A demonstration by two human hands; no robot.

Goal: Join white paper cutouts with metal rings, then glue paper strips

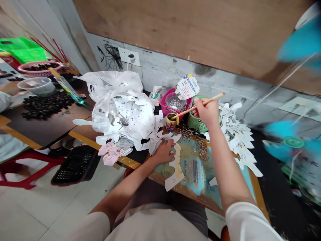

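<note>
A slim wooden stick (213, 98) is gripped by my right hand (207, 110), its fingers closed around it. The stick's lower end dips into a small printed can (171, 123), so its tip is hidden and I cannot tell whether it has bristles. With fingers spread, my left hand (164, 152) lies on the edge of a white cut-out paper piece (175, 174) on the tabletop. Many small metal rings (199, 145) are scattered between the hands. Behind the can stand a magenta basket (164, 100) and a green basket (198, 125), partly covered by my right hand.
White cut-outs in plastic bags (125, 113) are heaped on the left; more cut-outs (238, 134) fan out at the right. Blue fan blades (283, 137) are at far right. Another person's sleeve (10, 147) shows beside dark pieces (47, 103) on the neighbouring table.
</note>
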